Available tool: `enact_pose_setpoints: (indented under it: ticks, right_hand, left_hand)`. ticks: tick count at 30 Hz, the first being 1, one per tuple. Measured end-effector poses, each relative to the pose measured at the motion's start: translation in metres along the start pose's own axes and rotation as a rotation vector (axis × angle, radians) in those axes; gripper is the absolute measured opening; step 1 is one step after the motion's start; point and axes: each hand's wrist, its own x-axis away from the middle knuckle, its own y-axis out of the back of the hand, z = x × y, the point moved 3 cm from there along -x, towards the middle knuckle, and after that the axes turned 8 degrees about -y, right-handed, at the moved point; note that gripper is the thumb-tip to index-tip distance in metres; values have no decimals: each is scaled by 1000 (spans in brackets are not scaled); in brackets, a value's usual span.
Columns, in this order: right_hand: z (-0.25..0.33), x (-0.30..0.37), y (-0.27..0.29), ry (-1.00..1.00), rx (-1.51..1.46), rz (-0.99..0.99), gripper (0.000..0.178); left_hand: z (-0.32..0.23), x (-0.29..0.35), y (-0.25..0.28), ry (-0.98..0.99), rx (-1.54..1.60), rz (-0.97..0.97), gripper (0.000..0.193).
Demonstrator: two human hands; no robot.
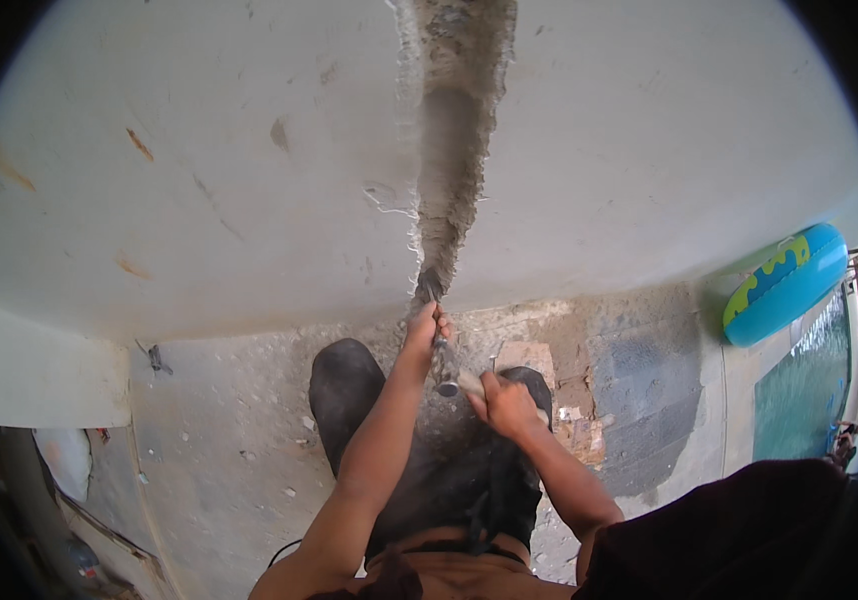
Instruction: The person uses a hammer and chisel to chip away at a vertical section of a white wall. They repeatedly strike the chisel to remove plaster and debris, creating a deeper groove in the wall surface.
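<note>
My left hand is closed around a chisel. The chisel's tip sits at the lower end of a rough channel cut down the pale wall. In my right hand is a hammer, gripped by its light wooden handle. The hammer's metal head is just below my left hand, at the near end of the chisel. Whether head and chisel touch, I cannot tell. The channel has ragged, chipped edges and bare grey-brown material inside.
My dark-clad knees are close to the wall's foot. Crumbs and dust litter the floor. Broken cardboard-like pieces lie to the right. A blue and green inflatable ring leans by the wall near a pool. A white sack is at left.
</note>
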Motion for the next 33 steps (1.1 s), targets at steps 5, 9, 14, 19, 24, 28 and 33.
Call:
enact_pose_setpoints:
  ticks: [5,9,14,19,24,28,33]
  right_hand:
    - [6,51,5,31,-224,25,30]
    - [5,66,13,-61,-315,-40,32]
    - [17,74,34,-19,-392,-104,34]
    - [34,75,32,319,-274,-163,42]
    - [16,14,-16,143,32,24,44]
    - [32,18,-5,239,-26,-49,39]
    - [9,1,-21,214,19,-25,33]
  left_hand:
    - [11,16,24,112,184,-77,19]
    - [19,32,18,56,13,-62,20]
    - [5,39,11,72,-34,71,20]
    - [-8,40,9,123,-71,124,20]
    - [-6,26,17,150,-86,196,22]
    - [-10,20,14,150,-65,216,23]
    - [1,18,14,124,-50,204,23]
